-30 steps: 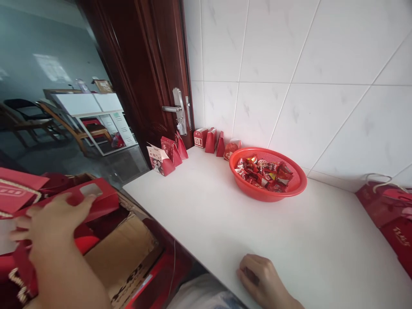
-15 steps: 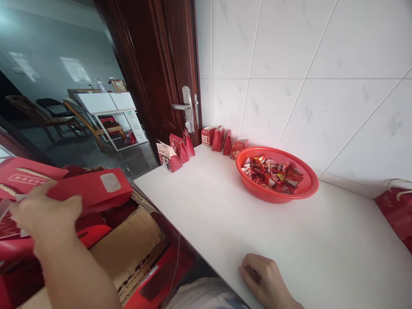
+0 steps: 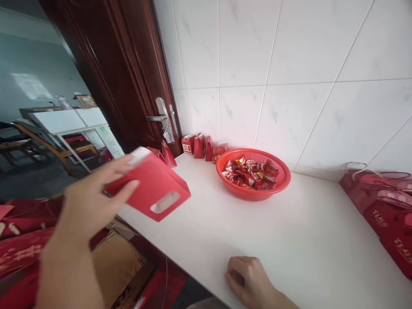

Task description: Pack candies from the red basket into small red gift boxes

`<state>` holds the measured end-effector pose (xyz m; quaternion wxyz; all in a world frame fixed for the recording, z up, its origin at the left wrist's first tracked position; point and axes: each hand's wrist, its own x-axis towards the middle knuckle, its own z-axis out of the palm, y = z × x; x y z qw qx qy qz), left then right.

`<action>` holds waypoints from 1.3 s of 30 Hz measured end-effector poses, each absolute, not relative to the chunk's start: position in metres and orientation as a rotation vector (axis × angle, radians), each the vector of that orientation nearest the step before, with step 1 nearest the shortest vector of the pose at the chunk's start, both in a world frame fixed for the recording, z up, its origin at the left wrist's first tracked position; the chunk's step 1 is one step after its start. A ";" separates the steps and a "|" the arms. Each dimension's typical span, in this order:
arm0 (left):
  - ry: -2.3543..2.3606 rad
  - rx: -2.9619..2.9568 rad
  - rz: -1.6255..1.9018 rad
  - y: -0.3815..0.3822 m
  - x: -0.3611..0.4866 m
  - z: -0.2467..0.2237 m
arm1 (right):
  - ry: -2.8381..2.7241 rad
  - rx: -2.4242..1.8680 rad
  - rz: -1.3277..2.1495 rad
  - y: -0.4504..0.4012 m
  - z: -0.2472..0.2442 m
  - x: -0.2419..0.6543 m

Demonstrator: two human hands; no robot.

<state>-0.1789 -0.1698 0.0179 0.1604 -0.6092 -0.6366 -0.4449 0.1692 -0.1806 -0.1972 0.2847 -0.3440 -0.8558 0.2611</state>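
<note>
My left hand [image 3: 93, 199] grips a red paper gift box [image 3: 154, 182] between thumb and fingers. The box is tilted, held above the left edge of the white table, and a pale rounded window shows on its side. My right hand [image 3: 247, 279] rests on the table [image 3: 199, 227] near its front edge, with fingers curled in a loose fist and nothing visible in them. Beyond it sits a red plastic basket [image 3: 252, 195] with several wrapped sweets [image 3: 251, 174] inside.
Several small red boxes [image 3: 198, 146] stand along the wall beside the door [image 3: 128, 73]. Red gift bags [image 3: 380, 201] with cord handles lie at the right. Left of the table are an open cardboard carton [image 3: 119, 257] and red packaging [image 3: 25, 253].
My left hand has brought the red gift box up and rightward from the pile to over the table edge. My right hand stays curled on the table. The view has turned right.
</note>
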 end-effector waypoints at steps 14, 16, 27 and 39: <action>-1.306 -2.878 -0.891 -0.075 -0.050 -0.024 | -2.468 -0.891 0.356 -0.175 -0.220 0.160; -1.291 -2.884 -0.962 -0.076 -0.047 -0.022 | -2.510 -0.824 0.225 -0.172 -0.234 0.157; -1.772 -2.160 -2.305 -0.023 -0.068 -0.047 | -2.788 -0.785 0.182 -0.169 -0.204 0.145; -1.707 -2.642 -2.359 -0.024 -0.060 -0.050 | -2.819 -0.738 0.176 -0.166 -0.200 0.144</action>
